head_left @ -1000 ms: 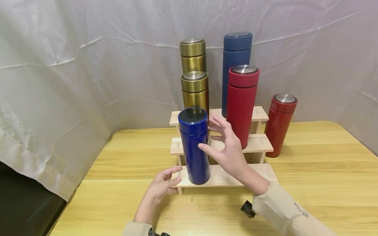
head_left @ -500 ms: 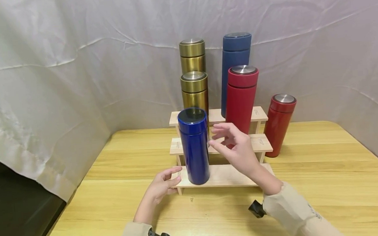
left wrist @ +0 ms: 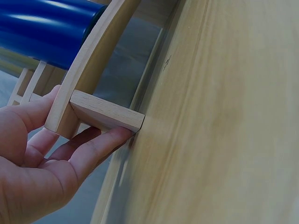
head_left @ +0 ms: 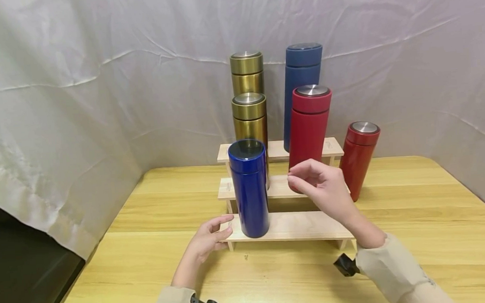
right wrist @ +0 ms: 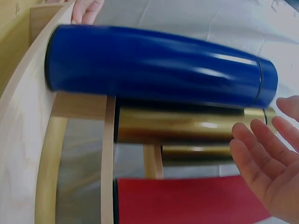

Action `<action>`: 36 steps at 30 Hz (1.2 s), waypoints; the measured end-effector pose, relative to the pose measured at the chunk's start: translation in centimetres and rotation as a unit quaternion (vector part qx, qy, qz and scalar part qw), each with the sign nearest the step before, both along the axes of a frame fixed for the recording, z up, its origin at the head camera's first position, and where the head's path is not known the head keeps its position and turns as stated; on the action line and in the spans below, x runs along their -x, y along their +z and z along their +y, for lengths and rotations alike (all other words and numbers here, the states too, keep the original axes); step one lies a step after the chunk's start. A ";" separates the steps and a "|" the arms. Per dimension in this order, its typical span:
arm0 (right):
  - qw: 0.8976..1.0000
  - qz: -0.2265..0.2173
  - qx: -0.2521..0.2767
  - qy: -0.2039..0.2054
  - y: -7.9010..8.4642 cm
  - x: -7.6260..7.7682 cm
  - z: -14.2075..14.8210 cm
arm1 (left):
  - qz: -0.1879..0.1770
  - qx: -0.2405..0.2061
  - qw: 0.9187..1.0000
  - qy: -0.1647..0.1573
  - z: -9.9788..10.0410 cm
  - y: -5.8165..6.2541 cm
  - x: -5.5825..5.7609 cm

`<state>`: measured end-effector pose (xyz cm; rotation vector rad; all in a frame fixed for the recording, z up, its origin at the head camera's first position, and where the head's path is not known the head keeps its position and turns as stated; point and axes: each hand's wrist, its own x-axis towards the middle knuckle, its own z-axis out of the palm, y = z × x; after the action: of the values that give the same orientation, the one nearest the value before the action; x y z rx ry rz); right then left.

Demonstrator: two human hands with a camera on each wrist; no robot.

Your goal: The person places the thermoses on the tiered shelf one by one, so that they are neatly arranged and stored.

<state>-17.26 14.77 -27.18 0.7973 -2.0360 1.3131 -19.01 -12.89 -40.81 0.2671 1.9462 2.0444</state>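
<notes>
A glossy blue thermos [head_left: 251, 192] stands upright on the lowest step of a light wooden three-step stand [head_left: 305, 224]. My left hand [head_left: 208, 237] holds the left end of that step. In the left wrist view, the thumb lies on the board [left wrist: 60, 112] and the fingers are against its leg [left wrist: 110, 114]. My right hand [head_left: 321, 188] is in the air right of the blue thermos, in front of a red thermos [head_left: 309, 129] on the middle step. Its fingers are loosely bent and hold nothing. In the right wrist view, the blue thermos [right wrist: 159, 65] is apart from the fingers [right wrist: 261, 144].
Behind the blue thermos, a gold thermos [head_left: 250, 123] stands on the middle step. The top step bears another gold thermos [head_left: 248, 79] and a matte blue thermos [head_left: 302, 80]. A darker red thermos [head_left: 360, 163] is on the wooden table [head_left: 416, 205], right of the stand. Grey cloth [head_left: 172, 91] hangs behind.
My right hand has drawn away from the blue thermos, to the right and slightly down, its fingers coming closer together. The left hand and the thermoses have stayed put.
</notes>
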 end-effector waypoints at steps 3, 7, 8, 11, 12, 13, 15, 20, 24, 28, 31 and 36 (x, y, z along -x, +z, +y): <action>1.000 -0.003 0.003 -0.019 0.1 0.0 0.9 | 0.003 0.003 1.000 -0.001 0.0 -0.1 0.1; 0.999 0.002 0.010 -0.037 0.1 0.1 2.2 | 0.004 0.004 1.000 -0.001 -0.1 -0.2 0.2; 0.999 0.003 0.014 -0.040 0.1 0.1 2.5 | 0.004 0.004 1.000 -0.001 0.0 -0.2 0.2; 0.999 0.008 0.027 -0.047 -0.1 0.3 3.5 | 0.003 0.003 1.000 -0.001 0.0 -0.2 0.1; 0.998 0.010 0.031 -0.048 -0.1 0.4 3.8 | 0.004 0.002 1.000 -0.002 0.0 -0.1 0.1; 0.998 0.011 0.036 -0.052 -0.2 0.4 4.1 | 0.003 0.002 1.000 -0.001 0.1 -0.1 0.0; 0.997 0.012 0.043 -0.059 -0.4 0.6 4.8 | 0.002 0.002 1.000 -0.001 0.1 0.0 0.0; 0.994 0.017 0.067 -0.091 -0.8 1.1 6.2 | 0.000 0.002 1.000 0.000 0.2 0.1 -0.1; 0.988 0.021 0.083 -0.127 -0.6 1.5 7.1 | -0.001 0.001 1.000 -0.002 0.2 0.2 -0.1; 0.979 0.017 0.099 -0.177 -0.5 2.3 8.2 | -0.001 0.000 1.000 0.000 0.2 0.2 -0.1; 0.972 0.023 0.111 -0.208 -0.4 2.9 9.0 | -0.001 0.001 1.000 0.000 0.2 0.2 -0.1; 0.963 0.065 0.105 -0.240 -0.3 3.9 9.9 | 0.001 0.003 1.000 -0.002 0.1 0.0 0.0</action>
<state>-21.14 24.64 -27.51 0.2594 -1.7959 1.1356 -18.98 -12.81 -40.78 0.2727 1.9515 2.0362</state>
